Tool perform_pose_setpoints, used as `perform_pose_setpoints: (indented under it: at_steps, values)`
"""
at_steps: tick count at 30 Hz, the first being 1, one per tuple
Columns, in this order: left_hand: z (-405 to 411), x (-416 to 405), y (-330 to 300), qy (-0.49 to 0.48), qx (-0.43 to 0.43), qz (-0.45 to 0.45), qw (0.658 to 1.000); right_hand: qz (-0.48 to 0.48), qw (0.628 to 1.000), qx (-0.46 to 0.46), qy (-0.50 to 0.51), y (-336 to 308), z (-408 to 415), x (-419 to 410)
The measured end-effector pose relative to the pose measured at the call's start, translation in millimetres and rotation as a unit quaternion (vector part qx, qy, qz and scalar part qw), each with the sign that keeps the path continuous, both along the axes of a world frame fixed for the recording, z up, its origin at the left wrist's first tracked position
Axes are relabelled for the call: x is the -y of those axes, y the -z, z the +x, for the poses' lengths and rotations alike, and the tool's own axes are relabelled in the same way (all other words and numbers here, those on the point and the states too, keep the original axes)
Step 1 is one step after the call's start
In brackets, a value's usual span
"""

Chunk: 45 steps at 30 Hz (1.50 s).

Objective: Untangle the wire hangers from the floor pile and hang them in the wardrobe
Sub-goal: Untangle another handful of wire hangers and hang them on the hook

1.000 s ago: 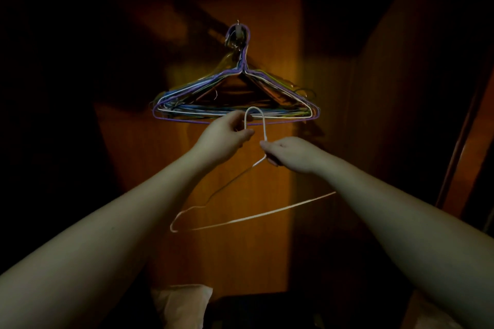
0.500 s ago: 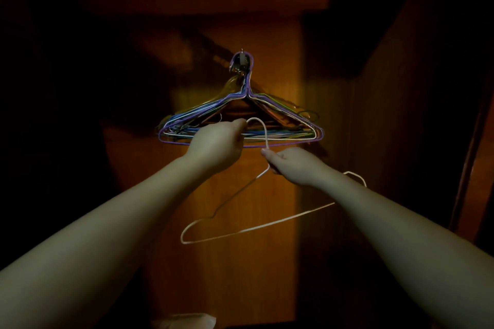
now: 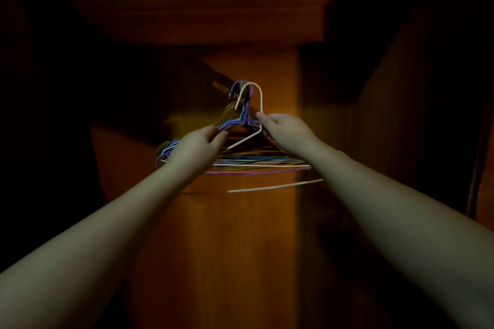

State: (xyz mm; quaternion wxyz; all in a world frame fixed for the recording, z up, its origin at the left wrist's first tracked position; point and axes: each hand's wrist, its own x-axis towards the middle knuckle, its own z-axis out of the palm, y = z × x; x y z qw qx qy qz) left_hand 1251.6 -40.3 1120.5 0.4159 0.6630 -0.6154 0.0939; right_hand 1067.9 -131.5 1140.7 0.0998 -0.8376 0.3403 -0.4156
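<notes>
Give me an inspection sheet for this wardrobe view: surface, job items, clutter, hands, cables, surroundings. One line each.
Surface: wooden back panel of the wardrobe, dimly lit in the middle, dark at the sides.
Job's things: white wire hanger raised, its hook beside the wall hook; whether it is seated there cannot be told. Bundle of coloured wire hangers already hanging from that hook.
Clutter: nothing seen.
Hands: right hand pinches the white hanger's neck; left hand grips the bundle's left shoulder.
Cables: nothing seen.
Surroundings: wooden shelf overhead, wardrobe side wall on the right; the floor pile is out of view.
</notes>
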Motion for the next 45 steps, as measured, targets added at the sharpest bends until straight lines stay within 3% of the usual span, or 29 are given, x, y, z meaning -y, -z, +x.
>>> perform_pose_setpoints:
  at_steps: [9,28,35,42,45]
  values:
    - [32.8,19.9,-3.4,-0.040,0.077,-0.049,0.995,0.006,1.000,0.011,0.020,-33.8,30.4,25.8]
    - [49.8,45.2,17.4,-0.066,0.081,-0.124,0.987,0.013,0.999,0.008,0.049,-18.9,44.6,52.2]
    - [56.2,57.5,16.4,-0.120,0.134,-0.109,0.978,-0.105,0.979,-0.090,0.152,-17.1,43.2,59.0]
    - [68.4,67.1,10.4,-0.085,0.136,-0.079,0.984,-0.122,0.981,-0.085,0.127,-13.6,26.0,74.0]
    - [76.5,70.6,3.8,-0.083,0.132,-0.008,0.988,-0.086,0.981,-0.121,0.127,-7.5,6.2,81.0]
